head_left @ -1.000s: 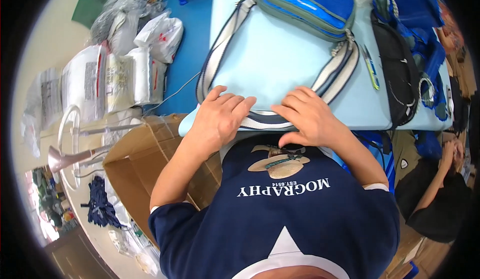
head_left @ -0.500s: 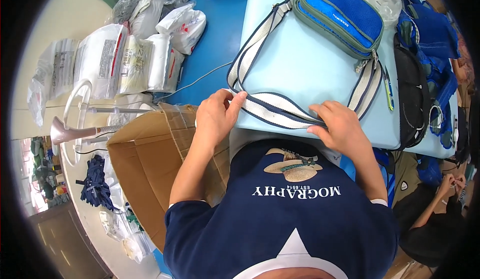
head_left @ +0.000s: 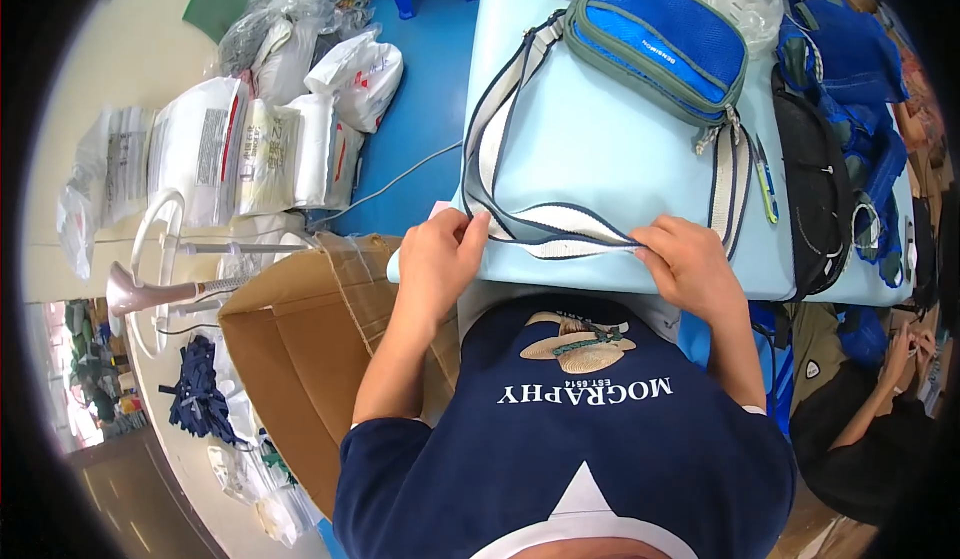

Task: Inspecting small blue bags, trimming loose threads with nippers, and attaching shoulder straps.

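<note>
A small blue bag (head_left: 655, 44) with grey-green trim lies on the light blue tabletop (head_left: 610, 149). Its long strap (head_left: 565, 221), white with dark edges, loops down toward me along the table's near edge. On the left side of this loop, my left hand (head_left: 447, 249) pinches the strap between thumb and fingers. My right hand (head_left: 685, 264) is closed on the strap farther right, where its layers come together. Between my hands the strap runs in two spread bands. Zip pulls (head_left: 712, 139) hang at the bag's lower right corner.
A green-and-blue slim tool (head_left: 767, 187) lies right of the strap, beside a black bag (head_left: 815, 189) and blue bag pieces (head_left: 850, 69). An open cardboard box (head_left: 290, 339) stands at my left. Packed plastic bags (head_left: 200, 144) lie farther left. Another person's hands (head_left: 910, 347) show at right.
My right hand has closed its fingers on the strap, and the bands between my hands have drawn closer together at that end. The left hand still pinches the strap.
</note>
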Demonstrator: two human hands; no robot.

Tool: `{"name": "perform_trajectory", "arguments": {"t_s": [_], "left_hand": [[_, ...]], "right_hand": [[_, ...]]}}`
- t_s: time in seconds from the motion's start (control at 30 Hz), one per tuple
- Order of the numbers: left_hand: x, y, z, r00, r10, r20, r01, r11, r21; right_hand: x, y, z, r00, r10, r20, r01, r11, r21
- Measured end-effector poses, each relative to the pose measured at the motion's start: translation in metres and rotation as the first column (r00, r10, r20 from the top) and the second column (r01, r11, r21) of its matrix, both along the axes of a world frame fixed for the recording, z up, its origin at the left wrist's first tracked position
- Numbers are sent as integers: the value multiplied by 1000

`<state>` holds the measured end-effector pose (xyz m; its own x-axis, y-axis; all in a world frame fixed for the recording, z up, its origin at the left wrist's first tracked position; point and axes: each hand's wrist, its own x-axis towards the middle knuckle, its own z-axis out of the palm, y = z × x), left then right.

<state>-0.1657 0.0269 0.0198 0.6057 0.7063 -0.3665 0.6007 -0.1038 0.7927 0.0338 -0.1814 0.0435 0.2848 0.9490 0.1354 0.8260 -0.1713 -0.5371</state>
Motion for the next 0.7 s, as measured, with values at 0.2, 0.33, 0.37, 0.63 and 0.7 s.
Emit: {"name": "perform_trajectory", "arguments": {"t_s": [0.2,0.33,0.37,0.63,0.7], "left_hand": [[28,10,20,900,-375,224,27,558,829],[54,12,32,724,-653,-222,488,258,834],[58,11,31,638,-704,-311,616,226,755],[72,24,38,551,-520,-652,731,-76,678],[78,39,29,620,-625,-474,631,39,775]], "right_hand": [[2,-15,-1,999,43,-18,-43,998,-44],[-2,-17,-4,1000,22,1,-22,1000,9],[-1,-18,-4,1000,25,6,-25,1000,7],[-3,-27,0,998,-64,19,64,998,27],[0,-30,0,997,-71,16,70,997,18]]}}
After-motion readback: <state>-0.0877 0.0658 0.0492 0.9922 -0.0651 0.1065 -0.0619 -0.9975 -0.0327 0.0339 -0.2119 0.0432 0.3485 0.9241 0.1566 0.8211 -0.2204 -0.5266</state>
